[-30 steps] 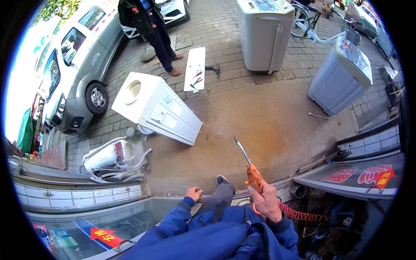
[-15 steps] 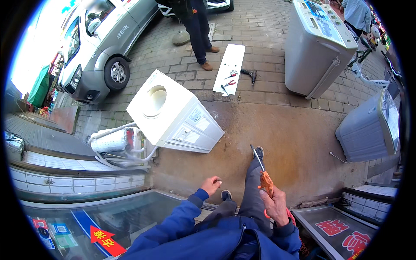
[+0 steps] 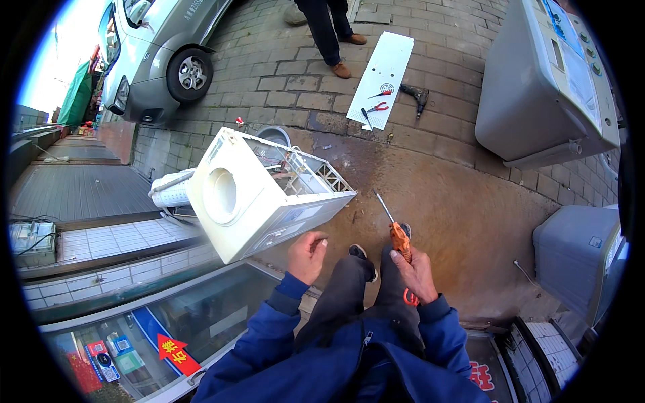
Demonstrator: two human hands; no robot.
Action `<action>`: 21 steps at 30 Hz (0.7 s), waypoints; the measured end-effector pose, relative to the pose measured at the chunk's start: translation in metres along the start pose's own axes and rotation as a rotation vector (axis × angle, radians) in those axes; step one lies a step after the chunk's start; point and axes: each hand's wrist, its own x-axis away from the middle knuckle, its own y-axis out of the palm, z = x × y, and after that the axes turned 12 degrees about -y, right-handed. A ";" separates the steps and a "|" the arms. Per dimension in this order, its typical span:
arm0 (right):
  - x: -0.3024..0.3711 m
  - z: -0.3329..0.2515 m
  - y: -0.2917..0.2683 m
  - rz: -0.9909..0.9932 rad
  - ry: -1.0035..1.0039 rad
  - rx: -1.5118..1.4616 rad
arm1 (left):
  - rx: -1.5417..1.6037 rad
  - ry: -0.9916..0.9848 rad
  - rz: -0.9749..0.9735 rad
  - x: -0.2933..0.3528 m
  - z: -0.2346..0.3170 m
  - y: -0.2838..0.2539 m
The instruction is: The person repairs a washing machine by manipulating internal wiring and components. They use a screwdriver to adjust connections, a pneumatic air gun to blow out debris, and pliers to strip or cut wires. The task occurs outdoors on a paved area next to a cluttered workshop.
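Note:
My right hand (image 3: 418,277) grips an orange blow gun (image 3: 401,243) with a long thin metal nozzle pointing forward, away from me. An orange-red loop hangs beneath that hand. My left hand (image 3: 306,258) is closed, fingers curled and thumb pressed in; whatever they may hold is too hidden to name. Just beyond it stands a white front-loading washing machine (image 3: 259,201), tilted in view, with a round opening in its front. One side is uncovered, baring wires and a metal frame. Neither hand visibly touches the machine.
A white panel (image 3: 384,74) on the paving bears red-handled pliers (image 3: 378,107) and screwdrivers, beside a power drill (image 3: 416,97). A person's legs (image 3: 327,30) stand nearby. Twin-tub washer (image 3: 531,101) and grey washer (image 3: 578,248) are to the right, a car (image 3: 161,54) at left, a glass counter (image 3: 222,326) near left.
My view has shifted forward and turned, and the washing machine's uncovered side now shows. My left hand is now closer to the machine; the blow gun stays in my right hand.

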 end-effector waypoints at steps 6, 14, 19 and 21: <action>-0.082 0.003 0.004 -0.066 0.071 0.091 | -0.823 0.213 0.143 -0.081 0.059 -0.003; -0.125 -0.001 -0.004 -0.061 0.134 0.144 | -1.622 -0.074 -0.037 -0.198 -0.076 0.030; -0.139 0.024 -0.001 -0.128 0.182 0.106 | -1.691 -0.078 -0.077 -0.196 -0.088 0.025; -0.144 0.027 0.001 -0.166 0.144 0.092 | -1.759 -0.044 -0.100 -0.190 -0.089 0.019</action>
